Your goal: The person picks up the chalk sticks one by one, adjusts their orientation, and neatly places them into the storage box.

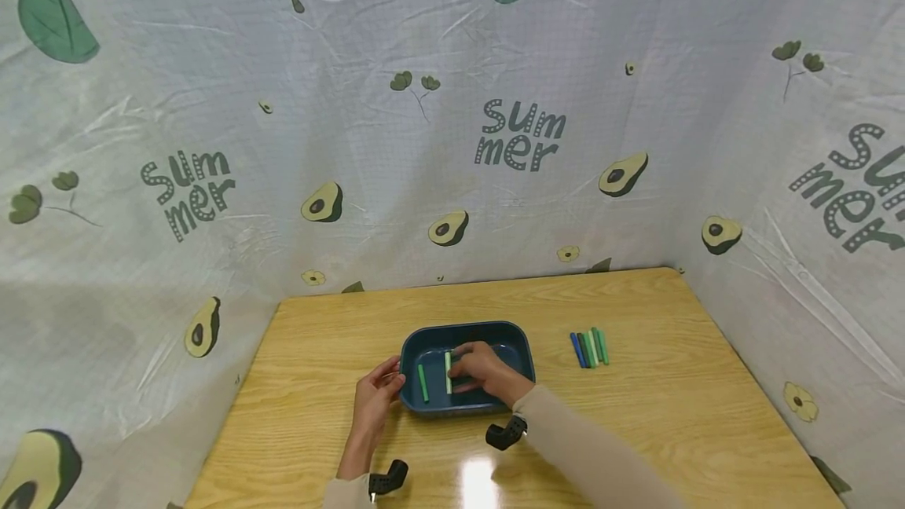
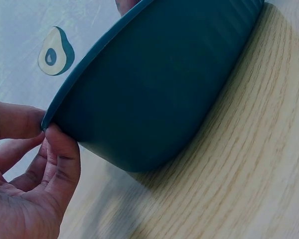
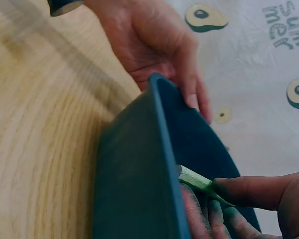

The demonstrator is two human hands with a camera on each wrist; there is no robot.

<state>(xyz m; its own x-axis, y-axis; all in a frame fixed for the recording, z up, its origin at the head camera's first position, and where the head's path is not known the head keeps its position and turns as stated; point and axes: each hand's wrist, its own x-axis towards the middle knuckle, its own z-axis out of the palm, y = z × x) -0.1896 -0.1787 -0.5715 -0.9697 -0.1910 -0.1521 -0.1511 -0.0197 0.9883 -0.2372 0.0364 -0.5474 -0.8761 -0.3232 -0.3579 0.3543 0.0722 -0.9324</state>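
Note:
A dark blue rectangular tub (image 1: 526, 352) sits on the table. My left hand (image 1: 371, 403) pinches its left rim between thumb and fingers, which the left wrist view shows up close. Inside the tub, my right hand (image 1: 488, 371) holds a pale green chalk stick (image 1: 448, 378). The right wrist view shows the thumb and fingers around this stick (image 3: 197, 180), with green smudges on the fingertips. To its left in the tub lies a darker green chalk stick (image 1: 423, 383). The tub's near wall hides part of the right fingers in the right wrist view.
Several chalk sticks (image 1: 592, 348) in blue, dark and green shades lie side by side on the wooden table (image 1: 636, 415), right of the tub. A white sheet (image 1: 396, 148) printed with avocados and leaves hangs behind the table and along both sides.

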